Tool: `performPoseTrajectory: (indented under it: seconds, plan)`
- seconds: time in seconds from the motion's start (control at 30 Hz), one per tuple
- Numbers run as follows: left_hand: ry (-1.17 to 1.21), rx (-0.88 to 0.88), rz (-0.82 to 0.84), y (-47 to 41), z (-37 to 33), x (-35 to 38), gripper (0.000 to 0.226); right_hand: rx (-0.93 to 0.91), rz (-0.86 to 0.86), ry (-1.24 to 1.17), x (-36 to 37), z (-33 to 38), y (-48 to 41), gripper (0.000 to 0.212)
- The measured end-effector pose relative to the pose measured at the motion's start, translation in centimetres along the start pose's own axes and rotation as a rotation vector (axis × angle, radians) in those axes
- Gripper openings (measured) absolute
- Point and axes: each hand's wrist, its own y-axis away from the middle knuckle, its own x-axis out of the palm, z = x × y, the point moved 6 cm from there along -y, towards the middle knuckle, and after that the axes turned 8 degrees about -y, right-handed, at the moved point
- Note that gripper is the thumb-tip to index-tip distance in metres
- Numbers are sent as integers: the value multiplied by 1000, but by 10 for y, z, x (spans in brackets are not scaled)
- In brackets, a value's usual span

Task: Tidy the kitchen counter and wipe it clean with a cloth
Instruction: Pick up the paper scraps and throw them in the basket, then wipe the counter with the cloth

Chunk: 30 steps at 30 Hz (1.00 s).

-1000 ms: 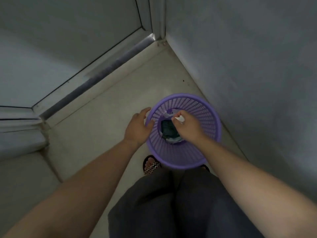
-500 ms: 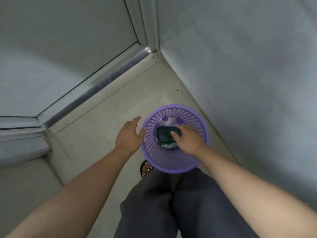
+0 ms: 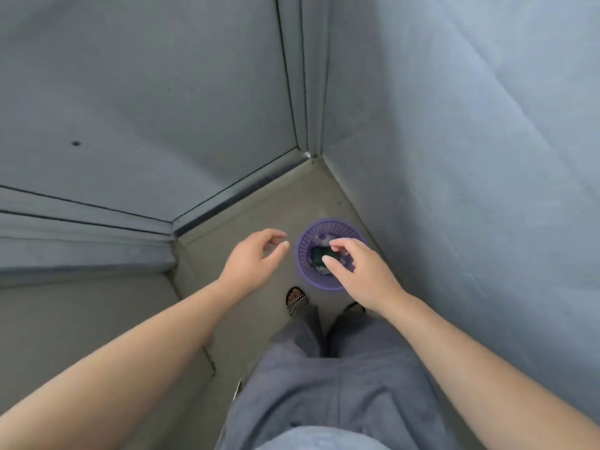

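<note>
Walls: grey panelled wall [image 3: 146, 92] from 9 to 12 o'clock and plain grey wall [image 3: 470, 157] close at 3 o'clock, meeting in a corner at 12. Tight spot; on turning away, the right elbow could knock the near wall.

Floor [image 3: 259, 203]: pale beige, matte, a few dark specks toward the corner. A raised sill [image 3: 81, 254] runs along at 9 o'clock; a careless step back that way is a likely trip.

Grey trousers [image 3: 324, 384] at 6 o'clock; the person stands facing the corner.

Purple mesh basket [image 3: 305, 274] on the floor at 12 to 1 o'clock, just ahead of the checkered sandal [image 3: 296, 300]. It looks light, so a foot could tip it and spill the contents.

Left hand [image 3: 253, 258]: in the air at 11 o'clock, grip wide, holding nothing, apart from the basket. Right hand [image 3: 363, 277]: above the basket mouth, grip loose and wide, nothing in it.

Rubbish: a dark green item [image 3: 319, 254] and pale scraps [image 3: 323, 237] lie inside the basket. Judged: disposal looks done. Table and cloth are not in view.
</note>
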Motion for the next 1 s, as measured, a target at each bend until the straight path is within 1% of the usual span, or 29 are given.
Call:
performPoseTrajectory:
  seconds: [0.1,0.2,0.37,0.47,0.57,0.7,0.83,0.9,1.0]
  plan:
    - [129,-14,-13,44,-19,-39,17,-48,18,-62,-11,50,41,36]
    - [277,-18,-69,86,-27,-67,13,-105,20,-82,-19,81,73,27]
    - [445,3,-198,154,-27,-84,16,-165,62,-121,-18,100,109,18]
    - [527,-46,-315,183,-24,-83,19,-190,137,-113,-12,103,120,18]
    - [607,-128,-406,210,-21,-71,16,-206,257,-75,-5,107,127,18]
    - [662,-257,-487,253,-22,-45,15,-289,409,31,3,117,135,17]
    - [751,-445,-613,310,-22,-1,14,-378,571,126,14,115,151,19]
    - [779,-533,-639,332,-22,21,14,-417,625,170,19,110,159,17]
    - [847,-706,-743,382,-22,64,13,-466,794,267,44,93,186,19]
